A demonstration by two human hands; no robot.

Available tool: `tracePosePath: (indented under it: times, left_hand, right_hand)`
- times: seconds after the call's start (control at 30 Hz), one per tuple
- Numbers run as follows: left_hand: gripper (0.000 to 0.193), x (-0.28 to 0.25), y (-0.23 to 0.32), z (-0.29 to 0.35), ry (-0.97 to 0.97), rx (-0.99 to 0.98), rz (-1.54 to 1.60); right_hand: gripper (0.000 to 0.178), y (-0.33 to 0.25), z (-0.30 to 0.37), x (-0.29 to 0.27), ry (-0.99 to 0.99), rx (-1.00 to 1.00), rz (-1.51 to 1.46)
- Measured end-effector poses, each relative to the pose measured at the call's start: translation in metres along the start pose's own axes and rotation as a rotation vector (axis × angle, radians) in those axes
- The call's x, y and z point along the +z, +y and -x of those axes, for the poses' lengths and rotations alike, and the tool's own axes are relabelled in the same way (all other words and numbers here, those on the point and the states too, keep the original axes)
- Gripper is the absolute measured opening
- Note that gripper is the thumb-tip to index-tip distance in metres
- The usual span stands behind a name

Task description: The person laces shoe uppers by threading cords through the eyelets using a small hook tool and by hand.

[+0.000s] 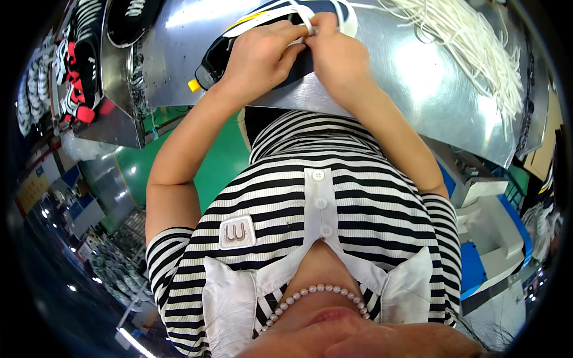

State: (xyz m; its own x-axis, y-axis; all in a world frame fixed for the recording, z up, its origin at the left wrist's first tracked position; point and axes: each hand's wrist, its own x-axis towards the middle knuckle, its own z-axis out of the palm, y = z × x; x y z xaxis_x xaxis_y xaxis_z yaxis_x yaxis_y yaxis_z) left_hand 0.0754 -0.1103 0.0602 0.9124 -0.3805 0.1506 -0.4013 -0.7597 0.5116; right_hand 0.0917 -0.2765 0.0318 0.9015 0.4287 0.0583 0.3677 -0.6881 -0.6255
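A navy-and-white shoe lies on a silvery metal table; over it, left hand and right hand pinch a white fabric lace, apparently threading; next calls for pulling snug.

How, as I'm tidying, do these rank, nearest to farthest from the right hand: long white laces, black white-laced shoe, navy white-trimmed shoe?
1. Navy white-trimmed shoe, at the right hand
2. Long white laces, picture right
3. Black white-laced shoe, upper left
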Motion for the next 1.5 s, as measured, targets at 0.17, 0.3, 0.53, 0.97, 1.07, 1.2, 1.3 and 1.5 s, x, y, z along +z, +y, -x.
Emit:
tracePosePath:
  times: [0.17, 0.3, 0.53, 0.97, 1.07, 1.2, 1.3, 1.5]
  left_hand:
    - [0.024, -0.017, -0.002, 0.033, 0.1, 0.077, -0.284]
    - [0.027, -0.013, 0.006, 0.043, 0.14, 0.308, -0.344]
    - [0.045, -0.029, -0.028, 0.042, -0.345, -0.441, 0.593]
    - [0.037, -0.04, -0.006, 0.01, -0.549, -0.782, 0.438]
    - [0.03, -0.027, -0.024, 0.012, -0.56, -0.744, 0.658]
    - [0.02, -0.012, -0.034, 0.017, -0.268, -0.66, 0.663]
    - [0.018, 0.0, -0.048, 0.021, 0.081, -0.485, 0.424]
    - [0.019, -0.016, -0.028, 0.015, -0.123, -0.445, 0.474]
  right_hand:
    - [0.025, 0.027, 0.03, -0.068, -0.168, 0.084, -0.476]
    - [0.036, 0.043, -0.007, -0.079, 0.224, 0.046, -0.667]
    - [0.051, 0.021, -0.014, -0.04, 0.091, 0.156, -0.755]
    - [0.051, 0.013, -0.011, -0.013, 0.179, 0.158, -0.592]
    - [0.049, 0.014, -0.012, -0.011, 0.193, 0.162, -0.606]
    - [0.047, 0.022, -0.016, -0.011, 0.156, 0.241, -0.651]
    - [0.047, 0.021, -0.016, -0.017, 0.11, 0.331, -0.819]
    - [0.05, 0.028, -0.018, -0.023, 0.009, 0.292, -0.759]
